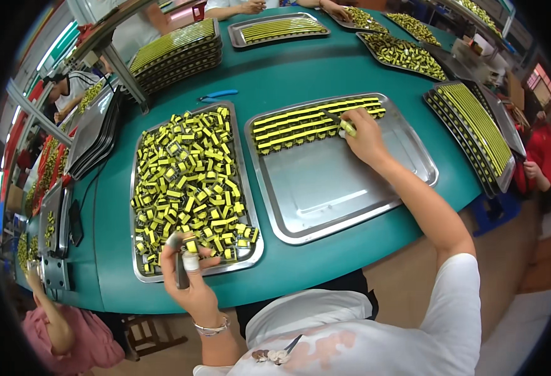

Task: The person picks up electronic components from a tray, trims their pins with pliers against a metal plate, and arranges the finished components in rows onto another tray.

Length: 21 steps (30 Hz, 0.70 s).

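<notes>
My left hand (194, 285) is closed at the near edge of a metal tray (258, 249) heaped with loose yellow-and-black transformers (187, 169). Between its fingertips is a small yellow-taped transformer (191, 246). A dark grey strip-like piece (182, 271) also lies against those fingers; I cannot tell its kind. White wrapping covers one finger. Over a second metal tray (332, 200), my right hand (364, 135) pinches a yellow piece (348, 128) that looks like another transformer, at the front row. A slim dark piece (330, 115) sticks out beside the fingertips. Several neat transformer rows (300, 128) line that tray's far side.
Blue-handled pliers (218, 95) lie on the green table (275, 75) behind the trays. Stacked trays of transformers (178, 56) stand far left, others (473, 131) at right. Loose transformers fill a tray (404, 55) at far right. People sit around the table.
</notes>
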Each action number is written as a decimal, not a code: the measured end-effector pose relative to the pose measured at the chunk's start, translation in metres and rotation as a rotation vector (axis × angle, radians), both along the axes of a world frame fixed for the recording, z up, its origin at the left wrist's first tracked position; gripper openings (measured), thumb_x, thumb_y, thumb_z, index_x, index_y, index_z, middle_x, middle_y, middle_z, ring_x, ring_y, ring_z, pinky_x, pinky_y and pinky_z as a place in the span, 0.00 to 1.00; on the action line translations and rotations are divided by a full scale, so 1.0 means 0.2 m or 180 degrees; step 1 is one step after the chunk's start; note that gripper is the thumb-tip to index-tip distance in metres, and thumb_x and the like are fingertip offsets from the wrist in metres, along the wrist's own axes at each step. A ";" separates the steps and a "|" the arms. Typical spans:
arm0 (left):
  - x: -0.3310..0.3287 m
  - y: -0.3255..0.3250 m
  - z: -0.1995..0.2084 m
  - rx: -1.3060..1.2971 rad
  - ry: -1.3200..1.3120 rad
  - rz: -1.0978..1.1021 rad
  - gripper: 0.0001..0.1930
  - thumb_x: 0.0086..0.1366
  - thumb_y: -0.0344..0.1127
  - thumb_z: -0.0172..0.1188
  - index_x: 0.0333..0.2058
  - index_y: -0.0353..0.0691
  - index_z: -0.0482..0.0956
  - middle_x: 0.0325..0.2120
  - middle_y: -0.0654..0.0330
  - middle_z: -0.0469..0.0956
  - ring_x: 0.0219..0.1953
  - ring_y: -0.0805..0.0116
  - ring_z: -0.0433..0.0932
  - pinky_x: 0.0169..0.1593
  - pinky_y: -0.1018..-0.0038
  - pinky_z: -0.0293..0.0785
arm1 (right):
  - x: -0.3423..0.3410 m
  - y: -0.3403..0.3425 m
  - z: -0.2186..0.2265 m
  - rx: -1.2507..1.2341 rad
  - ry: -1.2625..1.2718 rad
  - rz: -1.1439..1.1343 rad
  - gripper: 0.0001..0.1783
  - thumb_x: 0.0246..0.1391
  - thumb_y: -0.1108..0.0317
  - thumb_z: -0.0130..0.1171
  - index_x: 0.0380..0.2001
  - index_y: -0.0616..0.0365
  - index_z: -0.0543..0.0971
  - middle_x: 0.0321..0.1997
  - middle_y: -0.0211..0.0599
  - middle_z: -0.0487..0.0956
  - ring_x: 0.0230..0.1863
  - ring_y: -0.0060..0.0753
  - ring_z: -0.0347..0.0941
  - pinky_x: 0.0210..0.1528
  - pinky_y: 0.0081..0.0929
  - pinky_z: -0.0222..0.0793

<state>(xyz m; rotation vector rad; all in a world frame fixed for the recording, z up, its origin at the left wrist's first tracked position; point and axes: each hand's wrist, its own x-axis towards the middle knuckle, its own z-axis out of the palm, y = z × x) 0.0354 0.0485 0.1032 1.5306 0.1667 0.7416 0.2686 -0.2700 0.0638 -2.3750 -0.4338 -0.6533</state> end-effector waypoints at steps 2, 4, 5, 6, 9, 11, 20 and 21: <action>0.00 -0.04 0.03 -0.0899 -0.0049 -0.0542 0.16 0.67 0.30 0.51 0.51 0.30 0.66 0.44 0.51 0.72 0.34 0.69 0.76 0.32 0.75 0.83 | 0.01 -0.01 -0.01 0.0000 -0.0130 0.0043 0.17 0.40 0.81 0.60 0.38 0.61 0.75 0.38 0.42 0.74 0.40 0.50 0.71 0.40 0.36 0.67; 0.01 -0.07 0.02 -0.1714 -0.0091 -0.1125 0.17 0.65 0.31 0.53 0.50 0.30 0.66 0.45 0.49 0.71 0.37 0.66 0.75 0.34 0.74 0.82 | -0.02 0.00 0.03 0.0037 -0.0140 0.0031 0.16 0.41 0.80 0.60 0.38 0.61 0.75 0.38 0.42 0.74 0.39 0.49 0.72 0.41 0.35 0.67; 0.02 -0.08 0.01 -0.2183 -0.0141 -0.1459 0.18 0.64 0.33 0.56 0.50 0.32 0.67 0.45 0.49 0.71 0.37 0.66 0.74 0.37 0.73 0.78 | -0.04 0.00 0.05 0.0065 -0.0158 -0.0001 0.16 0.41 0.80 0.60 0.38 0.62 0.74 0.37 0.43 0.74 0.39 0.49 0.72 0.41 0.35 0.67; 0.03 -0.11 -0.01 -0.2290 -0.0098 -0.1609 0.18 0.64 0.33 0.57 0.50 0.34 0.68 0.45 0.49 0.71 0.37 0.67 0.73 0.38 0.72 0.76 | -0.06 -0.01 0.07 0.0000 -0.0273 0.0060 0.14 0.43 0.79 0.60 0.37 0.63 0.74 0.36 0.44 0.74 0.37 0.50 0.72 0.41 0.35 0.67; 0.02 -0.14 -0.06 -0.2385 0.0133 -0.1988 0.17 0.60 0.28 0.61 0.47 0.36 0.70 0.43 0.53 0.72 0.38 0.68 0.72 0.37 0.73 0.73 | -0.20 0.03 0.16 -0.0058 -0.0004 0.0226 0.13 0.46 0.77 0.59 0.37 0.64 0.74 0.35 0.45 0.74 0.37 0.51 0.72 0.40 0.36 0.67; 0.04 -0.19 -0.04 -0.2399 0.0364 -0.2091 0.18 0.59 0.26 0.60 0.48 0.37 0.70 0.43 0.54 0.72 0.41 0.67 0.73 0.35 0.74 0.73 | -0.26 0.04 0.19 -0.0188 0.0236 0.0242 0.11 0.47 0.77 0.58 0.37 0.65 0.73 0.35 0.47 0.74 0.37 0.53 0.71 0.40 0.37 0.66; 0.03 -0.27 -0.02 -0.2073 0.0479 -0.2043 0.21 0.58 0.30 0.63 0.49 0.36 0.67 0.41 0.53 0.74 0.33 0.71 0.71 0.33 0.75 0.71 | -0.19 0.00 0.09 -0.0303 0.0490 0.0441 0.16 0.49 0.76 0.57 0.44 0.64 0.74 0.41 0.48 0.75 0.43 0.54 0.71 0.44 0.40 0.66; 0.03 -0.28 -0.03 -0.2088 0.0346 -0.2036 0.21 0.58 0.30 0.63 0.49 0.36 0.67 0.42 0.53 0.74 0.33 0.70 0.71 0.33 0.75 0.71 | -0.18 -0.01 0.07 -0.0337 0.0370 0.0436 0.17 0.50 0.76 0.56 0.45 0.63 0.74 0.42 0.48 0.75 0.43 0.55 0.71 0.44 0.39 0.66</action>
